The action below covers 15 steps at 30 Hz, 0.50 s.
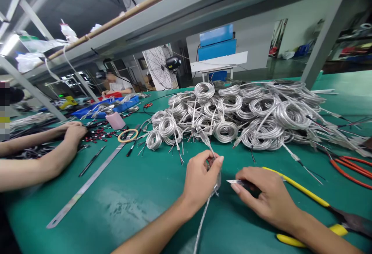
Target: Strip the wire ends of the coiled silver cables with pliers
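Observation:
My left hand (203, 174) pinches a clear-jacketed silver cable (202, 223) near the middle of the green table. Above the fingers a pale connector end sticks up, and below them the cable runs toward the front edge. Close by on the right, my right hand (261, 194) is wrapped round a dark-handled knife (233, 181), its pointed blade facing left toward the cable, with a gap between them. A big pile of coiled silver cables (226, 130) lies just beyond both hands.
Yellow-handled pliers (302, 188) lie by my right forearm, orange-handled scissors (353, 169) at far right. Left are a steel ruler (87, 188), black pen (92, 161), tape ring (128, 135), pink bottle (115, 120) and blue tray (124, 105). Another person's arms (58, 157) reach in. A shelf crosses overhead.

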Tool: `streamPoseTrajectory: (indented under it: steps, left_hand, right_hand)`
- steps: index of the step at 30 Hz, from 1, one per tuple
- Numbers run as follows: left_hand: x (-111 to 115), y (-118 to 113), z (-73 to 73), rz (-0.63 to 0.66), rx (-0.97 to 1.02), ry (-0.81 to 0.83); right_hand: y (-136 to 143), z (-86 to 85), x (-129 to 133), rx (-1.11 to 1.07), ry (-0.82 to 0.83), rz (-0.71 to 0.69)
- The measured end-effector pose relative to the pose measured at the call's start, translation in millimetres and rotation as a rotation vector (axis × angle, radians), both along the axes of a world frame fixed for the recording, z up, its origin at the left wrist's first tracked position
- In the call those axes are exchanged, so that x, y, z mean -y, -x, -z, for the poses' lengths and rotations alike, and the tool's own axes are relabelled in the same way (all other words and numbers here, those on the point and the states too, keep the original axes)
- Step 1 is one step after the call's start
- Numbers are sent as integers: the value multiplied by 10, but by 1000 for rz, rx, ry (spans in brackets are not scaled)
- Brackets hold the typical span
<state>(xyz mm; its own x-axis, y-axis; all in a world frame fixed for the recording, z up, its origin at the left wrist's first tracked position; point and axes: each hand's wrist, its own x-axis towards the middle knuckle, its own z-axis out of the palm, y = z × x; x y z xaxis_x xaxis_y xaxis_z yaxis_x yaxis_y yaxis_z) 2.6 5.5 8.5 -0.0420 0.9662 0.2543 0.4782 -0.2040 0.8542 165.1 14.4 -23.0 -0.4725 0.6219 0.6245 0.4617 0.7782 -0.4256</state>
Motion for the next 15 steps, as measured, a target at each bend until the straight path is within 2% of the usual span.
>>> streamPoseTrajectory:
  steps: [2,4,10,15]
  left_hand:
    - [13,2,-11,26,23,5]
    - [-4,8,2,65,129,55]
    - [-138,66,57,216,511,386]
    - [-154,102,20,297,554,472]
  right_hand:
    - [4,0,-5,-7,17,0]
    - [8,3,-14,-8,36,9]
    - [6,16,-30,6,75,36]
    - [13,32,-38,53,130,36]
